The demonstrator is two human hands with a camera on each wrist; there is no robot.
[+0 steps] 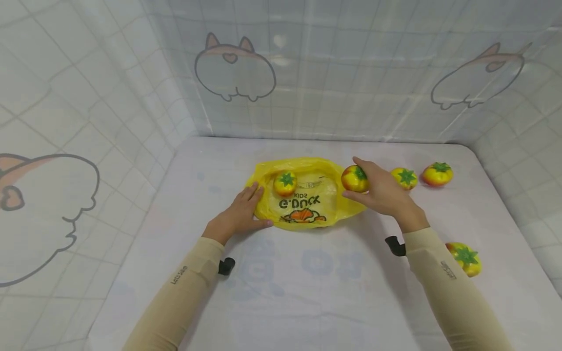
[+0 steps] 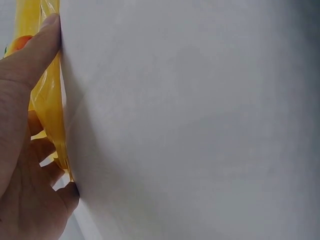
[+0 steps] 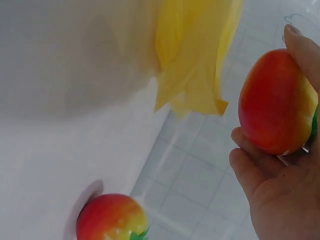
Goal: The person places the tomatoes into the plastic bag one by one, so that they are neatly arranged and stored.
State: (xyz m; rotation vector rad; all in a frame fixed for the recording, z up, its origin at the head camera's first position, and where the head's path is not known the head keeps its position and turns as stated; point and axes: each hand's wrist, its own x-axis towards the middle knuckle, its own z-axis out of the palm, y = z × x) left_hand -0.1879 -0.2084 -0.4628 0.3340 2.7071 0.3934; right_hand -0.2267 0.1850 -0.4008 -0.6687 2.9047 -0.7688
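A yellow plastic bag with printed duck lettering lies spread on the table. One red-and-yellow toy tomato with a green star-shaped top sits at the bag's left part. My left hand rests at the bag's left edge, fingers and thumb spread apart and touching the plastic. At the bag's right side, my right hand grips another toy tomato between thumb and fingers. In the right wrist view this tomato is apart from the bag's hanging corner.
Behind the right hand lies a toy tomato, with another to its right. A further tomato lies beside the right forearm, partly hidden by the sleeve. Tile-patterned sheeting rises at the table's back and sides.
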